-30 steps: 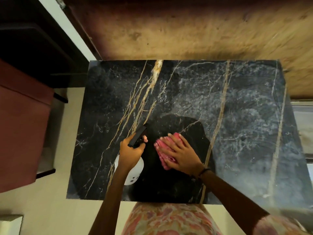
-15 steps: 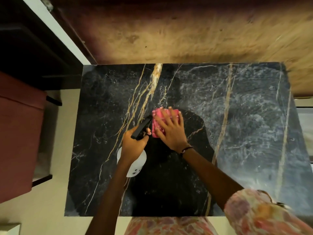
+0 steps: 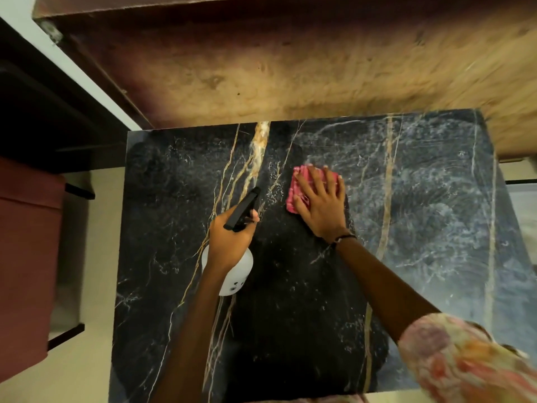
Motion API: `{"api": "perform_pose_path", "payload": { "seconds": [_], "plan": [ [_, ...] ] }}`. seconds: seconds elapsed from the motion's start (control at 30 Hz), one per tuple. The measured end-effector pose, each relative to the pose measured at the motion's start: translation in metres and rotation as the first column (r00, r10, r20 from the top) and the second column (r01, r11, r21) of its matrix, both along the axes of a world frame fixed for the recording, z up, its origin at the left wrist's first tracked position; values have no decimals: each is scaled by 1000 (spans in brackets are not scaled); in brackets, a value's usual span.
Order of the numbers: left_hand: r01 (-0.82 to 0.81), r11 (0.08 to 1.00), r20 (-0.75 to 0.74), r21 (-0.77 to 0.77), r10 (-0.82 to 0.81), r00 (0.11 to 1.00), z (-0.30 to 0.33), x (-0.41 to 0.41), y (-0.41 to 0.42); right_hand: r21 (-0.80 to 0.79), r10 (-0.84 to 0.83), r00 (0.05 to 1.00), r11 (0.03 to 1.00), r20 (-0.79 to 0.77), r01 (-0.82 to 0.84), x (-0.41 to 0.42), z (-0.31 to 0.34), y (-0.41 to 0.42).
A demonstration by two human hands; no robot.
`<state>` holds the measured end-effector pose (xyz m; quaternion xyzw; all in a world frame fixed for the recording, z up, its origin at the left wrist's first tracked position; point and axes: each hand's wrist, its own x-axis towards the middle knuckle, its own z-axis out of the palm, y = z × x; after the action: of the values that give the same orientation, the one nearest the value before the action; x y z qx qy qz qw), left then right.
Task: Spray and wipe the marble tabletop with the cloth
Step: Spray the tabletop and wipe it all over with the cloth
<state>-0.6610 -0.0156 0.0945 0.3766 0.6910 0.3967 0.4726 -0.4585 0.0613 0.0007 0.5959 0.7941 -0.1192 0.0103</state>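
Cloth slid farther under flat right hand; left hand grips sprayer (black-veined marble).

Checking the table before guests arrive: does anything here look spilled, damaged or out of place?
Nothing stands out. The right hand presses the pink cloth flat on the marble tabletop, and the left hand holds the spray bottle. Pale smears at right look like wiping streaks.

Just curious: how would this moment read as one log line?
left hand: holds spray bottle | right hand: flat on pink cloth | marble tabletop: wiping
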Motion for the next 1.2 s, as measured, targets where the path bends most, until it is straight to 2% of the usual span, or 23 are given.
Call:
{"api": "perform_pose_path", "payload": {
  "seconds": [0.07, 0.13, 0.23, 0.3, 0.37, 0.43, 0.6, 0.7, 0.8, 0.9, 0.97, 1.03, 1.2],
  "plan": [
    [4, 1000, 1, 6, -4, 1000, 1, 1, 7, 1, 48, 999, 999, -3, -48, -30, -1, 5],
    [24, 1000, -4, 3, -24, 1000, 2, 1, 12, 9, 182, 983, 983, -13, -182, -45, -2, 1],
    [46, 999, -4, -3, -46, 999, 1, 1, 20, 25, 427, 904, 904, 4, -427, -24, -7, -5],
    [40, 999, 10, 19, -40, 999, 2, 0, 28, 76, 483, 875, 872, 20, -483, 7, -9, 2],
    [57, 998, 20, 38, -58, 998, 1, -1, 36, 133, 402, 916, 908, -14, -396, 36, -9, 14],
    [73, 997, 32, 37, -74, 997, -1, -1, 43, 115, 270, 963, 957, -20, -266, 51, -7, 32],
    [73, 997, 45, 10, -73, 996, -2, 2, 59, 30, -7, 1000, 1000, 10, 7, 3, -3, 92],
    [101, 995, 45, 23, -102, 994, 0, 6, 68, 21, 24, 1000, 999, 11, -25, -40, -5, 101],
    [70, 997, 30, -10, -70, 997, 0, 9, 80, 55, 241, 970, 969, -5, -241, -51, -4, 84],
    [71, 997, 47, -3, -71, 996, -2, 8, 87, 117, 414, 910, 903, 12, -413, -13, -10, 76],
    [92, 996, 62, 11, -92, 994, -2, 8, 87, 126, 373, 928, 920, 1, -370, 19, -13, 80],
    [87, 996, 91, 15, -88, 992, -4, 8, 87, 106, 256, 967, 961, 16, -256, 36, -12, 96],
    [43, 998, 137, 36, -47, 990, -7, 6, 89, 52, -8, 1000, 999, 22, 7, -11, -7, 154]
  ]
}}
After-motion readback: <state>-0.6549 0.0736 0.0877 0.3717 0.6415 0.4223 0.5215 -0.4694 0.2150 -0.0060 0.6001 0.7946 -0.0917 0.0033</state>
